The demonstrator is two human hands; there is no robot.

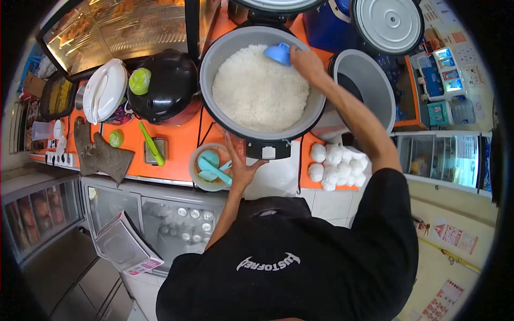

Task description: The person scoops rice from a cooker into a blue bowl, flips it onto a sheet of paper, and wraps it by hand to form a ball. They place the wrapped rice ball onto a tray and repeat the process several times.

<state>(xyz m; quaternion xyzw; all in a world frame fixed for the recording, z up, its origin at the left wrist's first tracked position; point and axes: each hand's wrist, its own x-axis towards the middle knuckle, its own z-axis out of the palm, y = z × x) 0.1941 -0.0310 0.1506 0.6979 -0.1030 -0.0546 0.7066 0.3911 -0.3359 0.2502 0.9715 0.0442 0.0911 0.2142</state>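
My right hand (pixel 306 63) is closed on a blue scoop (pixel 278 53), which rests at the far right edge of the rice, against the inner wall of the pot. White cooked rice (pixel 259 91) fills much of this large grey rice cooker pot (pixel 211 63). Fingers spread, my left hand (pixel 242 167) is at the front of the cooker, beside its front panel (pixel 269 152), with the fingertips near the pot's lower rim. Just left of that hand stands a bowl (pixel 195 170) with turquoise utensils (pixel 211 167) in it.
Several white wrapped bundles (pixel 334 165) sit right of the cooker. A second grey pot (pixel 383 80) stands behind my right forearm. On the left are a black lidded cooker (pixel 174 85), green-handled tongs (pixel 152 143) and a grey cloth (pixel 101 152). A pink-and-white scale (pixel 126 246) is nearer me, over a glass-topped chiller (pixel 179 222).
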